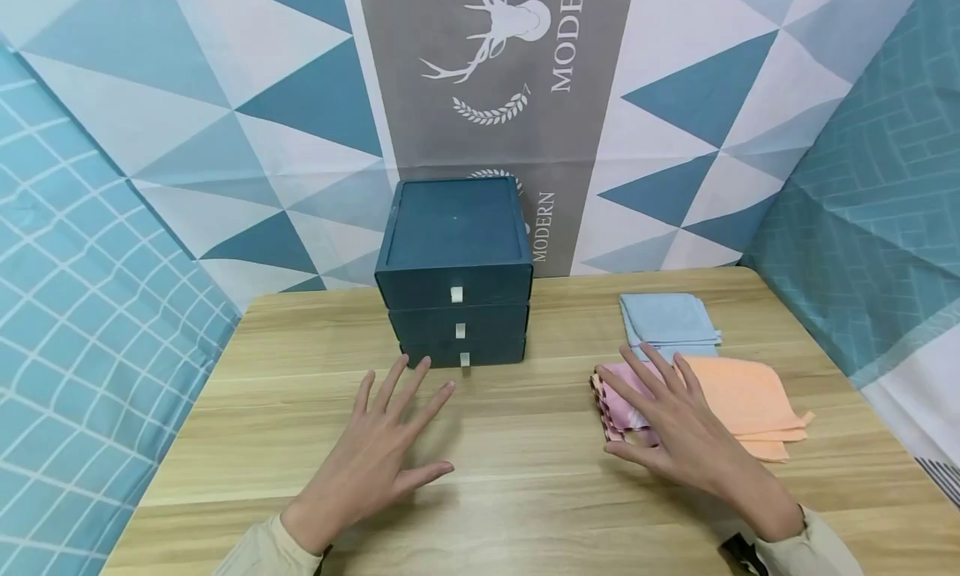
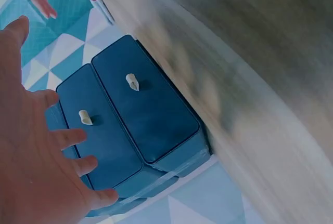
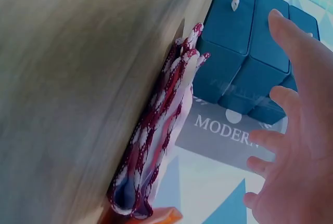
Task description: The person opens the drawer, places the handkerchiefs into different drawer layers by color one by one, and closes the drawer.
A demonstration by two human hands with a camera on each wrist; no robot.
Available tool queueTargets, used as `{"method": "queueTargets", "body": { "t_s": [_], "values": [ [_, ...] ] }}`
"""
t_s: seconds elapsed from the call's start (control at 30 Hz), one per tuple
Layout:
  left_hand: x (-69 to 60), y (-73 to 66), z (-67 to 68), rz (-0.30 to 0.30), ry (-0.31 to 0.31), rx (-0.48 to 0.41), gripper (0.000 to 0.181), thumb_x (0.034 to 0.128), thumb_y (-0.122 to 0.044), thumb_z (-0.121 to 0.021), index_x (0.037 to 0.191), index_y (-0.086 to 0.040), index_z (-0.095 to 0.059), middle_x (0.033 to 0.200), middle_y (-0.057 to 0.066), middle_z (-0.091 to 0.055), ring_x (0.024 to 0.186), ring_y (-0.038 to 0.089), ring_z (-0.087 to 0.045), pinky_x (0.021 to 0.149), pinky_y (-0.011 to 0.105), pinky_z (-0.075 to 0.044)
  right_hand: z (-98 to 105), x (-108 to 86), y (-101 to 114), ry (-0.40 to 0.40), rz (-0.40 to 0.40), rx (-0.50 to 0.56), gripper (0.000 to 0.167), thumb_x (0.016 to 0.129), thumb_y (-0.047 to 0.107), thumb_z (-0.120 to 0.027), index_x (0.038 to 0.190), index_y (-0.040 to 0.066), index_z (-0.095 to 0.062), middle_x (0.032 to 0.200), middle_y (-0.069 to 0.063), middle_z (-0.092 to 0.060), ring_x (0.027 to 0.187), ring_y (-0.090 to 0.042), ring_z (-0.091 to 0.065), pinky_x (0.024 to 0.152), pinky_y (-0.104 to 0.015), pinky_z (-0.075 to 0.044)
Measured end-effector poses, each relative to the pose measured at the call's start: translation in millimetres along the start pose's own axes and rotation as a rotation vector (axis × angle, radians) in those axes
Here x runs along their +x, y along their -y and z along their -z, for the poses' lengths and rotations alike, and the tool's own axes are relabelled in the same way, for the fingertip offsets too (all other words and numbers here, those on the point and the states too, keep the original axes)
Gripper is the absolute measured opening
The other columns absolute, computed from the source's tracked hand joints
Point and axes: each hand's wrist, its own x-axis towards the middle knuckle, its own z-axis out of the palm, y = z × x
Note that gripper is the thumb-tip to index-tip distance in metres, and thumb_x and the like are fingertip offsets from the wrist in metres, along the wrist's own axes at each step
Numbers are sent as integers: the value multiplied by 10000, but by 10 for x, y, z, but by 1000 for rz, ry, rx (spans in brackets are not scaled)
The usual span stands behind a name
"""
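My left hand (image 1: 382, 443) hovers over the wooden table with its fingers spread and nothing in it. In front of it stands a dark blue three-drawer box (image 1: 453, 284) with small white pull tabs; the drawers look closed. My right hand (image 1: 675, 430), fingers also spread, is above a folded pink cloth (image 1: 626, 401) and partly hides it. The right wrist view shows that cloth's dark red and white edges (image 3: 158, 125) stacked in layers, apart from the hand. Beside it lies a folded orange cloth (image 1: 750, 397), and behind is a folded light blue cloth (image 1: 667, 319).
The wooden table (image 1: 525, 493) has rounded far corners. Behind the box hangs a patterned backdrop (image 1: 300, 142) with triangles and a deer print. Blue fabric sheets flank the table, a grid-patterned one (image 1: 75, 309) at left and a teal one (image 1: 877, 226) at right.
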Motion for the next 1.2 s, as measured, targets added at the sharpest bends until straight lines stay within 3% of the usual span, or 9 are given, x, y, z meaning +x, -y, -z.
{"method": "queueTargets", "body": {
  "t_s": [0.27,0.37,0.57,0.83,1.0,1.1,1.2],
  "values": [
    [-3,5,5,16,32,-33,900,860,-702,-596,1587,-294,-256,1646,120,-171,1520,352,-77,1121,676,-184,-18,31,43,3,14,2,926,781,631,-743,1553,299,-354,1639,-66,-221,1513,-315,-124,1195,-568,39],
    [0,5,46,13,44,-54,925,862,-686,-612,1597,-298,-207,1649,112,-160,1507,359,-146,1121,654,-232,2,59,52,-3,6,16,920,796,601,-746,1562,306,-330,1642,-62,-210,1508,-319,-141,1192,-587,-31],
    [8,-16,145,9,61,-170,976,852,-643,-669,1604,-283,-162,1628,79,-225,1444,307,-327,1050,565,-419,112,207,78,-56,76,29,836,893,506,-686,1576,211,-303,1607,-96,-290,1433,-344,-322,1075,-599,-335],
    [93,-72,288,28,46,-337,746,941,-608,-571,1537,-204,-377,1524,14,-419,1354,196,-471,1022,424,-485,342,480,170,-120,146,41,725,986,491,-560,1572,151,-301,1580,-116,-342,1435,-311,-343,1110,-550,-335],
    [120,-91,308,60,54,-535,609,980,-510,-577,1506,-249,-414,1455,-60,-486,1226,110,-569,937,352,-540,410,634,240,-165,167,53,670,1023,515,-472,1552,125,-346,1574,-121,-351,1443,-301,-337,1157,-510,-286],
    [128,-87,309,71,62,-683,519,1010,-406,-579,1484,-249,-434,1407,-84,-515,1139,107,-605,867,318,-557,425,714,277,-186,181,65,654,1033,519,-441,1539,111,-369,1573,-119,-354,1443,-297,-340,1183,-493,-250],
    [145,-84,329,102,77,-821,446,1028,-319,-570,1456,-256,-463,1360,-92,-544,1129,130,-607,848,309,-556,435,791,311,-215,196,73,637,1038,518,-426,1520,102,-399,1554,-137,-378,1417,-321,-370,1154,-529,-289]
  ]
}}
